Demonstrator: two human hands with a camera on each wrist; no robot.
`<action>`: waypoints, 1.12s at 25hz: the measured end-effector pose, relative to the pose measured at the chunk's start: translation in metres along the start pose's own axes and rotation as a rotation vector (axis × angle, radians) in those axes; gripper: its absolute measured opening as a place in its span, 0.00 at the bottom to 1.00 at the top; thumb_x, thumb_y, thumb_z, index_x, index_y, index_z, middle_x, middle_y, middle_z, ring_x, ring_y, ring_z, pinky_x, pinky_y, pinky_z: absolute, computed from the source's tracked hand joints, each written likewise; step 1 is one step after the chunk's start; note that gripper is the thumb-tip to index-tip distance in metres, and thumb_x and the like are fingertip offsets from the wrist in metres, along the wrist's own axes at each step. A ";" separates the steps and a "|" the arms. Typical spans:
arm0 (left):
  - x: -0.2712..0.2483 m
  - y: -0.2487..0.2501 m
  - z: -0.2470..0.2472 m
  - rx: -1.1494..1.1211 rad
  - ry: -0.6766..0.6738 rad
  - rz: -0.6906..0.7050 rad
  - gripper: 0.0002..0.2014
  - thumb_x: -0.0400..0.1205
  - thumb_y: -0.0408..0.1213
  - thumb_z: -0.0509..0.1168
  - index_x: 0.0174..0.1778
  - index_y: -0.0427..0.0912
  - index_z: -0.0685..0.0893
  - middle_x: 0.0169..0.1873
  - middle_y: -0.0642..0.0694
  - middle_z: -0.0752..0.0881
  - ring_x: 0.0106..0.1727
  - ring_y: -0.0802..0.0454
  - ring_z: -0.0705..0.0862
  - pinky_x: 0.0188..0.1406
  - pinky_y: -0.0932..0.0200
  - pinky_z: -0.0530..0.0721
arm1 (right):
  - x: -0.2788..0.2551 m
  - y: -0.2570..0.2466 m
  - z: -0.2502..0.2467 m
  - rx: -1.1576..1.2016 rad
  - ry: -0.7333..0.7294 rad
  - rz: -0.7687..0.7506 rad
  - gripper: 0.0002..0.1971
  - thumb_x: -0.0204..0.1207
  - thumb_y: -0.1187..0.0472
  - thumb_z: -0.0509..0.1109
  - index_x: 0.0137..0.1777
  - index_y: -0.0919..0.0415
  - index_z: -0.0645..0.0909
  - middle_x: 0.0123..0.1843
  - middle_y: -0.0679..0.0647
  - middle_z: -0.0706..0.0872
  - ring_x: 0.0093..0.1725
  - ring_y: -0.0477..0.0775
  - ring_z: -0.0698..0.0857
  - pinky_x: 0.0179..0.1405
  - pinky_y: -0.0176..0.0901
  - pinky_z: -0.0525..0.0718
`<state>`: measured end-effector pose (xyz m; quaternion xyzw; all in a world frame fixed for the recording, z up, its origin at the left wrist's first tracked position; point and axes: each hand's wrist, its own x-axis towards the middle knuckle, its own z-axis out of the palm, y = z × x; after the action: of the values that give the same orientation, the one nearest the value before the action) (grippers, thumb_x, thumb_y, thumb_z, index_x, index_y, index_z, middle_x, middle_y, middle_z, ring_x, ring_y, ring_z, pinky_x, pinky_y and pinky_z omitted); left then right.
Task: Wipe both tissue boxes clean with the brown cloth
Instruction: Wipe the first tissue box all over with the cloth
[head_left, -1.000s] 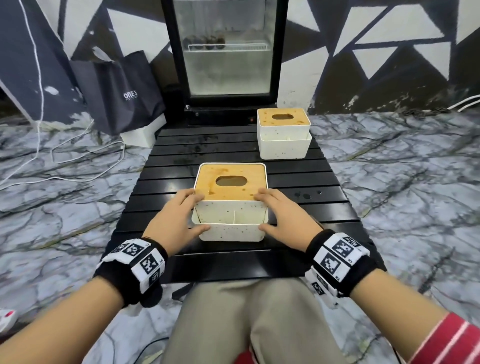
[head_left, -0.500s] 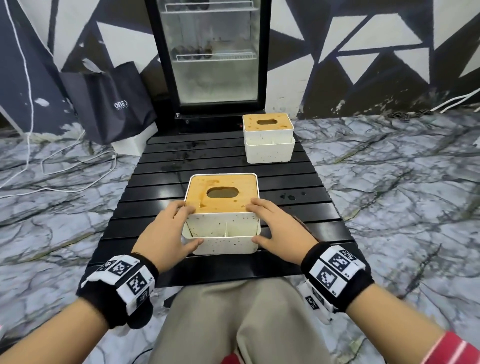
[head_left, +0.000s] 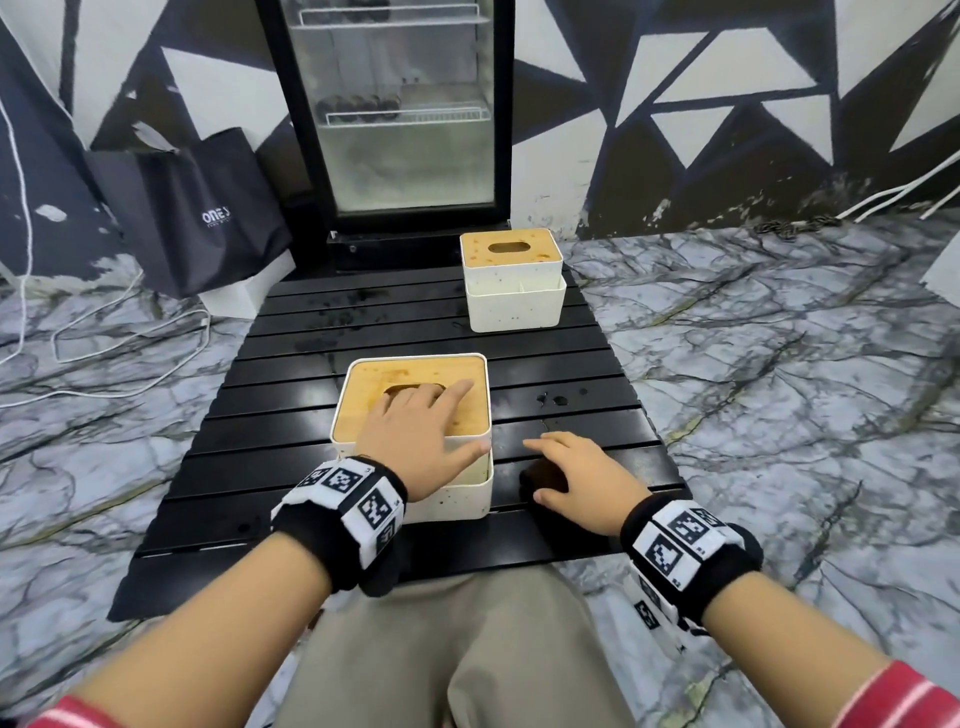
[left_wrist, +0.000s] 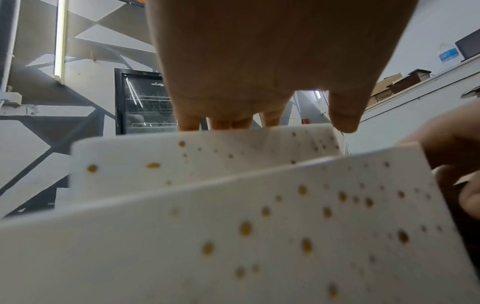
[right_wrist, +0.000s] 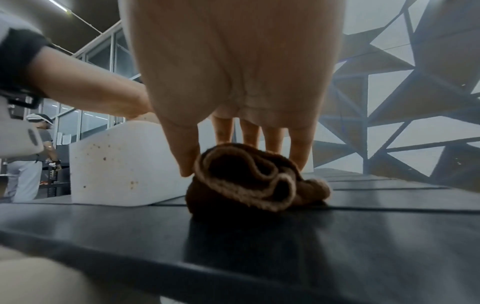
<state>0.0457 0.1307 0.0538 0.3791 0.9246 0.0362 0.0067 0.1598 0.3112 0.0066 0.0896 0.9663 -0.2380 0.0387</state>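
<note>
The near tissue box (head_left: 457, 493) is white, speckled with brown spots, and has a stained wooden lid; it stands mid-table. My left hand (head_left: 421, 431) lies flat on that lid with straight fingers, its thumb along the front edge. The spotted front wall (left_wrist: 233, 226) fills the left wrist view under the left hand (left_wrist: 259, 82). Right of the box, my right hand (head_left: 576, 478) holds the crumpled brown cloth (head_left: 540, 475) on the table. The right wrist view shows thumb and fingers (right_wrist: 233, 131) around the cloth (right_wrist: 249, 179). The second tissue box (head_left: 511, 291) stands at the far edge.
The black slatted table (head_left: 311, 467) has wet spots (head_left: 553, 400) right of the near box. Behind it stand a glass-door fridge (head_left: 400, 114) and a black bag (head_left: 192, 213). White cables (head_left: 104, 332) lie on the marble floor. Another person (right_wrist: 28, 160) stands far left.
Both hands were gripping the sides of the near box. Now the left hand lies on its lid, and the right hand has moved right onto the brown cloth.
</note>
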 end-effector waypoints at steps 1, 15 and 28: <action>0.005 0.004 0.001 -0.006 -0.018 -0.007 0.40 0.71 0.74 0.42 0.80 0.61 0.55 0.65 0.51 0.75 0.69 0.48 0.72 0.71 0.50 0.65 | 0.000 0.002 0.002 -0.007 -0.014 0.014 0.31 0.74 0.52 0.68 0.76 0.48 0.62 0.77 0.49 0.65 0.77 0.53 0.62 0.73 0.55 0.68; 0.012 0.015 0.003 -0.036 -0.018 -0.043 0.31 0.80 0.66 0.48 0.79 0.64 0.54 0.58 0.46 0.80 0.62 0.44 0.76 0.65 0.45 0.69 | 0.001 -0.006 0.015 -0.249 -0.022 0.074 0.20 0.79 0.55 0.59 0.71 0.49 0.67 0.69 0.53 0.70 0.66 0.61 0.66 0.58 0.55 0.74; -0.006 0.002 -0.031 -1.003 0.314 -0.011 0.40 0.76 0.40 0.72 0.77 0.65 0.56 0.66 0.70 0.69 0.66 0.74 0.68 0.69 0.68 0.65 | 0.011 -0.045 -0.050 0.512 0.453 0.029 0.20 0.72 0.62 0.70 0.64 0.52 0.75 0.57 0.51 0.80 0.58 0.51 0.79 0.60 0.35 0.72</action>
<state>0.0500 0.1258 0.0848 0.3146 0.7855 0.5307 0.0490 0.1387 0.2973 0.0696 0.1606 0.8578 -0.4464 -0.1975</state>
